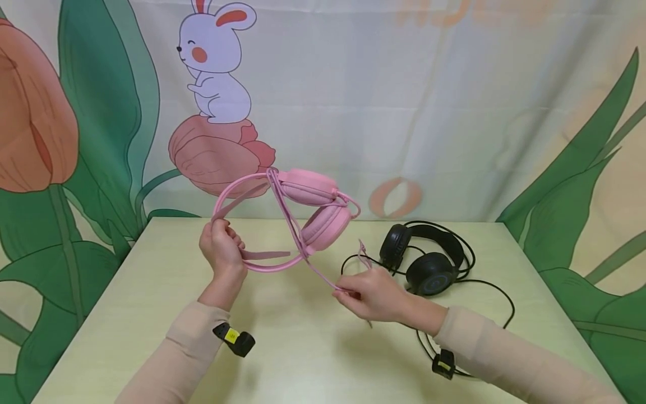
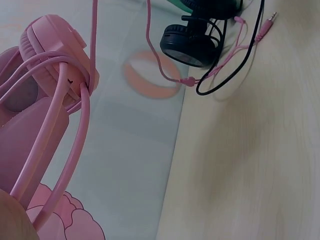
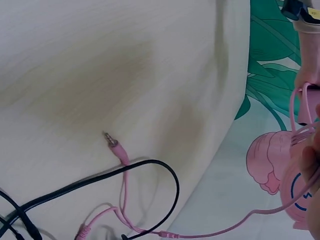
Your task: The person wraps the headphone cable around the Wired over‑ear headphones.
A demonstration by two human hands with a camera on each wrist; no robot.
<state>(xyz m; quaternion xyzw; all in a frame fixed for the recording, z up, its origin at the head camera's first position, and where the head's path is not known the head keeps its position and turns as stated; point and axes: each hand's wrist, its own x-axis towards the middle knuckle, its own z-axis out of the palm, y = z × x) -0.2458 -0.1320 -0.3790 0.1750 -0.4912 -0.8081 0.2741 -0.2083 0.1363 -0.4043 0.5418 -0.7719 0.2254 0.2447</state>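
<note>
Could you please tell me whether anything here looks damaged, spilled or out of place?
Nothing looks damaged or spilled. The black cable sprawls in loose loops about the black headphones on the table, looking slightly untidy; the pink cable is looped around the pink headphones.

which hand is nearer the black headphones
Right. The right hand is just front-left of the black headphones; the left hand is farther left, gripping the pink headphones.

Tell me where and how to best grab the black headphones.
Probably by the headband, coming from above on the right, where it curves away from both ear cups. The black cable loops along the band's outer side, so try gripping inside that loop. The right hand is nearer, but holds the pink cable.
</note>
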